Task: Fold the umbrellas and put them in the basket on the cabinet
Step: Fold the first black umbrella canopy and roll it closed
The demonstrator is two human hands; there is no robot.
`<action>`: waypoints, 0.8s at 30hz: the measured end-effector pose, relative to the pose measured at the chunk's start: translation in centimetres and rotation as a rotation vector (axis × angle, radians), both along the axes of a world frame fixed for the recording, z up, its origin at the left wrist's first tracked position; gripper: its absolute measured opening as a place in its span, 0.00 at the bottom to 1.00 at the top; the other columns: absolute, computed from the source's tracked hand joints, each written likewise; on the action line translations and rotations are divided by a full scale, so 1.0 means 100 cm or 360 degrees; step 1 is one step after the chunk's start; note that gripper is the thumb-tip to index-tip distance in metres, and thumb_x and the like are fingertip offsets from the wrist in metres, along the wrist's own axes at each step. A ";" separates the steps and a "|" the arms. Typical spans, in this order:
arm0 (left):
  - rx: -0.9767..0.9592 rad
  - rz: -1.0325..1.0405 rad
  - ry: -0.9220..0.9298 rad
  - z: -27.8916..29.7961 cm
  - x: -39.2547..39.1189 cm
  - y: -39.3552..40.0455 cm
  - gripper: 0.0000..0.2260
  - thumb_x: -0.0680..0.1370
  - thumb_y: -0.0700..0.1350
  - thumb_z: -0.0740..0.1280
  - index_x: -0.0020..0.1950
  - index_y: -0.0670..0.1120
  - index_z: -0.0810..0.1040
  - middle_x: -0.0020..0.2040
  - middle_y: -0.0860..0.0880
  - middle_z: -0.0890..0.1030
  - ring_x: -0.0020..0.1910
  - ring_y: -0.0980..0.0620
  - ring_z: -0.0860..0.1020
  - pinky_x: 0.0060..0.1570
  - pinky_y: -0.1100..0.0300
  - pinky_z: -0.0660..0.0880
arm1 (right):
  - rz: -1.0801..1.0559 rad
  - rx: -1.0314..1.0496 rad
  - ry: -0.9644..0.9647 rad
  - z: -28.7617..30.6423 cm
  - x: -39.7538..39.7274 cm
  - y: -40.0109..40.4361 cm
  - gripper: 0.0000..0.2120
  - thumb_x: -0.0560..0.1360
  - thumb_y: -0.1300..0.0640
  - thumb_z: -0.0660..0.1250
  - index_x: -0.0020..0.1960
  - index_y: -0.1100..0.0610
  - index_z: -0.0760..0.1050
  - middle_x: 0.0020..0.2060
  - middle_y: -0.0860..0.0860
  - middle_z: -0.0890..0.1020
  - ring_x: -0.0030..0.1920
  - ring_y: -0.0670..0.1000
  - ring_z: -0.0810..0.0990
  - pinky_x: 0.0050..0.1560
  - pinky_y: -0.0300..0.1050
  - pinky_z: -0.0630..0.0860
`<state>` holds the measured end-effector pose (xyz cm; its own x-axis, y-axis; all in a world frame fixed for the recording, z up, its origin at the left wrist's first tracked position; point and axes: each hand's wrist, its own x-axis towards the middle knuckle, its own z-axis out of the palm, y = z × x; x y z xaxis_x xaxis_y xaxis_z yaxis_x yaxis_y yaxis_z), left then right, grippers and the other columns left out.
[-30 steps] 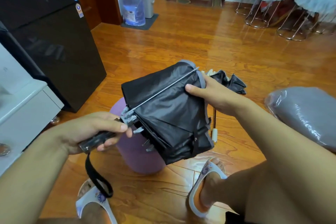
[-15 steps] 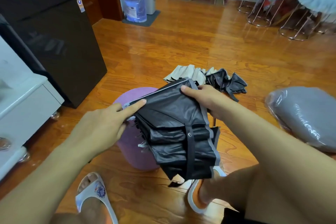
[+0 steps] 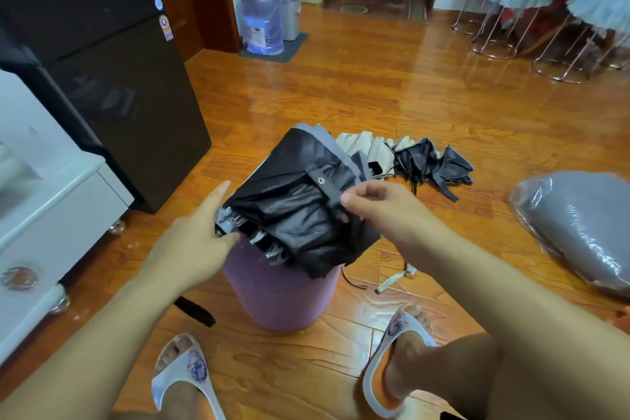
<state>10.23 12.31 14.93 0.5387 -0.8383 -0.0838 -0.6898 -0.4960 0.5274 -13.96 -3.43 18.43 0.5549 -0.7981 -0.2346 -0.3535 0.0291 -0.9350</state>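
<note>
The left hand (image 3: 201,235) is gripping the black umbrella (image 3: 300,204) at its handle end; the right hand (image 3: 378,204) is pinching its strap above the purple stool (image 3: 279,297).

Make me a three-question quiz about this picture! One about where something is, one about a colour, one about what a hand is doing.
1. Where is the other umbrella?
A. on the floor past the stool
B. on the fridge
C. on a chair

2. What colour is the stool under the black umbrella?
A. green
B. purple
C. yellow

3. What is the right hand doing?
A. hanging empty
B. pressing the floor
C. pinching the umbrella's strap

Answers: 1 A, it lies on the wooden boards; 2 B, its side shows purple; 3 C, thumb and fingers close on the strap while the left hand holds the handle end.
</note>
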 end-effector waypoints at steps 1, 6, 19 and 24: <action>-0.0008 0.0027 0.0159 0.000 0.000 0.000 0.36 0.80 0.50 0.70 0.80 0.68 0.53 0.38 0.51 0.82 0.42 0.48 0.83 0.34 0.53 0.70 | -0.0026 -0.0004 -0.0059 0.005 -0.003 -0.003 0.07 0.77 0.52 0.72 0.50 0.55 0.81 0.43 0.56 0.85 0.43 0.52 0.78 0.49 0.49 0.72; -0.0053 -0.0006 0.0693 0.007 -0.016 -0.002 0.28 0.81 0.42 0.65 0.73 0.67 0.62 0.33 0.55 0.75 0.28 0.57 0.75 0.32 0.55 0.79 | -0.0012 0.0054 -0.0194 0.013 -0.010 -0.016 0.10 0.79 0.61 0.70 0.60 0.54 0.78 0.42 0.57 0.81 0.40 0.54 0.79 0.42 0.50 0.71; -0.0059 0.0370 0.1078 0.000 -0.022 -0.005 0.19 0.84 0.57 0.62 0.54 0.40 0.78 0.34 0.41 0.79 0.29 0.45 0.74 0.29 0.55 0.69 | 0.0059 0.0178 -0.0168 0.000 0.011 -0.010 0.09 0.81 0.54 0.67 0.54 0.60 0.79 0.36 0.53 0.81 0.33 0.51 0.80 0.41 0.47 0.78; -0.0048 0.0437 0.1005 0.005 -0.023 -0.006 0.25 0.81 0.59 0.66 0.45 0.35 0.79 0.30 0.41 0.80 0.25 0.46 0.74 0.29 0.56 0.71 | 0.0202 0.0495 0.0068 -0.012 0.018 0.000 0.21 0.80 0.42 0.66 0.56 0.60 0.79 0.36 0.52 0.82 0.42 0.56 0.84 0.57 0.53 0.78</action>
